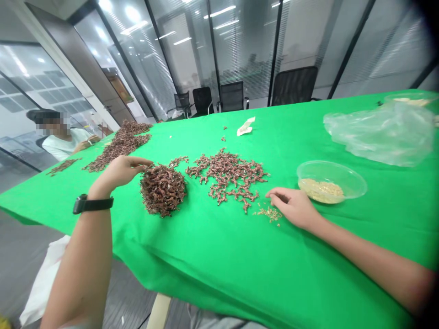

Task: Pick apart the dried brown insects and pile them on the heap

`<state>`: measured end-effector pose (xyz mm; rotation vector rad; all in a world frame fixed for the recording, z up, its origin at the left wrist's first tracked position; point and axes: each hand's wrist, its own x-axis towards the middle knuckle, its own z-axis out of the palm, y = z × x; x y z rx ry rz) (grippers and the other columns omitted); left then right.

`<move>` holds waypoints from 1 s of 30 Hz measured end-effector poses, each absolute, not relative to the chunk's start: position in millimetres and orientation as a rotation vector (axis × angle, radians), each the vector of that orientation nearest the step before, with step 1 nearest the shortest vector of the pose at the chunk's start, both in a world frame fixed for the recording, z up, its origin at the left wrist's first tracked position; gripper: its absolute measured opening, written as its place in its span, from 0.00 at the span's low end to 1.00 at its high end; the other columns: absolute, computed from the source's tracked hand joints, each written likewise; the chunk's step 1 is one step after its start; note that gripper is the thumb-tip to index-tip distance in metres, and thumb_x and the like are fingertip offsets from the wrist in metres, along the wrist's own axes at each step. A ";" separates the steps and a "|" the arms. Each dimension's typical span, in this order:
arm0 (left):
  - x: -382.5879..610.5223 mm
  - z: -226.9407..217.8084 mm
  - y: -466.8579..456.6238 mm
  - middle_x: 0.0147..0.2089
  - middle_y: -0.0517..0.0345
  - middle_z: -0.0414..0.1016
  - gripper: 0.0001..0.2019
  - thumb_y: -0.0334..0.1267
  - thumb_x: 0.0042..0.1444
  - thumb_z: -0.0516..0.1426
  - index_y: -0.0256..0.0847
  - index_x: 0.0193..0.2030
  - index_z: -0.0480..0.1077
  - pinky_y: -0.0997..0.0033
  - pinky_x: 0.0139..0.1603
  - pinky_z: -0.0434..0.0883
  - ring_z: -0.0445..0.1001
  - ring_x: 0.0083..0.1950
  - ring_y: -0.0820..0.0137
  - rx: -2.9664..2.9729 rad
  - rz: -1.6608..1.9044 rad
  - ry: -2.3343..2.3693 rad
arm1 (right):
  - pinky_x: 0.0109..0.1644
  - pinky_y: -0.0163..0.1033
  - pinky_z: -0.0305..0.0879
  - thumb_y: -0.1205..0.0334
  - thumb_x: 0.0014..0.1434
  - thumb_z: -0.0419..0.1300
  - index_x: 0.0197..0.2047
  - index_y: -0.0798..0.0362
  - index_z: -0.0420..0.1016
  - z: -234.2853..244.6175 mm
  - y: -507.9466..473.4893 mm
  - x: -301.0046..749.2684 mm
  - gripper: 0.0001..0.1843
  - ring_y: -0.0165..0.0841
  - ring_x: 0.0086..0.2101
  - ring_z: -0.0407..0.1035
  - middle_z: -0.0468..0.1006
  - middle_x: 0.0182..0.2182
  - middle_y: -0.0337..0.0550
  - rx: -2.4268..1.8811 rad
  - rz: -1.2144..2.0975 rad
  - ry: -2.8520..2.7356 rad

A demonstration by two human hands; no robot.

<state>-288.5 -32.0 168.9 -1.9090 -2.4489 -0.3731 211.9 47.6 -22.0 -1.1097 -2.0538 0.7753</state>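
My left hand (124, 172), with a dark band on its wrist, reaches to the upper left edge of a dense, block-shaped clump of small reddish-brown twisted pieces (163, 191). Its thumb and fingers close on that edge. To the right, a loose pile of the same pieces (228, 173) spreads over the green cloth. My right hand (291, 204) hovers low beside a scatter of tiny gold-coloured bits (270, 213). Thumb and fingers are curled together there; whatever lies between the tips is too small to make out.
A clear plastic bowl (353, 185) with gold-coloured bits stands beyond my right hand. Behind it lies a clear plastic bag (380, 132). Crumpled paper (246, 127) lies further back. Larger piles (118, 146) sit at far left, near a seated person (65, 139).
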 end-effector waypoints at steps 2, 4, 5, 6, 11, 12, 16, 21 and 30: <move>-286.5 169.3 -32.3 0.49 0.57 0.85 0.20 0.50 0.56 0.57 0.47 0.49 0.82 0.66 0.54 0.72 0.81 0.50 0.54 -1.904 -0.393 -2.453 | 0.30 0.38 0.60 0.55 0.63 0.55 0.37 0.52 0.82 -20.9 47.1 211.5 0.16 0.34 0.25 0.67 0.77 0.24 0.39 -1.110 0.774 -2.052; -284.7 169.8 -33.4 0.48 0.57 0.85 0.19 0.48 0.56 0.58 0.45 0.48 0.82 0.66 0.55 0.71 0.80 0.50 0.55 -1.910 -0.398 -2.449 | 0.30 0.38 0.60 0.55 0.63 0.55 0.37 0.52 0.82 -19.8 46.8 211.2 0.16 0.33 0.25 0.67 0.78 0.24 0.39 -1.113 0.774 -2.051; -284.2 170.0 -34.1 0.48 0.57 0.85 0.19 0.48 0.57 0.58 0.44 0.48 0.82 0.65 0.55 0.71 0.80 0.50 0.56 -1.918 -0.400 -2.442 | 0.30 0.38 0.60 0.55 0.63 0.54 0.37 0.52 0.82 -19.5 46.7 211.1 0.16 0.33 0.25 0.68 0.78 0.24 0.39 -1.114 0.774 -2.052; -284.0 170.0 -34.7 0.48 0.58 0.85 0.19 0.49 0.57 0.58 0.43 0.49 0.82 0.65 0.56 0.70 0.80 0.50 0.57 -1.932 -0.403 -2.433 | 0.30 0.38 0.60 0.55 0.63 0.54 0.37 0.52 0.82 -19.3 46.7 211.0 0.16 0.33 0.25 0.68 0.78 0.25 0.40 -1.115 0.773 -2.053; -288.3 167.1 -34.9 0.47 0.55 0.85 0.21 0.53 0.57 0.58 0.42 0.49 0.82 0.64 0.54 0.69 0.78 0.46 0.61 -1.961 -0.501 -2.386 | 0.30 0.38 0.60 0.54 0.62 0.55 0.37 0.53 0.82 -19.9 47.0 211.7 0.17 0.33 0.25 0.67 0.78 0.24 0.39 -1.116 0.755 -2.055; -289.1 166.8 -34.6 0.45 0.55 0.85 0.21 0.54 0.57 0.58 0.41 0.48 0.82 0.65 0.50 0.69 0.77 0.43 0.63 -1.949 -0.509 -2.381 | 0.31 0.37 0.60 0.54 0.62 0.55 0.37 0.54 0.82 -20.1 47.1 211.8 0.17 0.33 0.25 0.67 0.78 0.24 0.39 -1.116 0.755 -2.055; -287.0 168.6 -35.0 0.27 0.62 0.78 0.20 0.49 0.59 0.55 0.40 0.47 0.83 0.72 0.32 0.63 0.64 0.26 0.71 -1.906 -0.449 -2.397 | 0.31 0.37 0.60 0.55 0.62 0.55 0.37 0.54 0.82 -20.5 47.5 211.9 0.17 0.32 0.25 0.67 0.78 0.24 0.39 -1.121 0.760 -2.058; -282.0 171.5 -34.2 0.26 0.63 0.76 0.19 0.43 0.61 0.54 0.38 0.48 0.82 0.73 0.30 0.60 0.58 0.24 0.74 -1.873 -0.423 -2.435 | 0.32 0.37 0.60 0.55 0.62 0.54 0.37 0.54 0.83 -19.9 47.4 211.1 0.17 0.33 0.25 0.68 0.79 0.25 0.40 -1.121 0.770 -2.053; -284.4 165.1 -39.1 0.40 0.57 0.83 0.17 0.41 0.64 0.54 0.36 0.49 0.81 0.67 0.45 0.69 0.75 0.40 0.67 -1.906 -0.548 -2.450 | 0.32 0.37 0.60 0.55 0.62 0.54 0.37 0.54 0.83 -17.8 46.4 209.9 0.17 0.33 0.25 0.68 0.79 0.25 0.40 -1.128 0.777 -2.047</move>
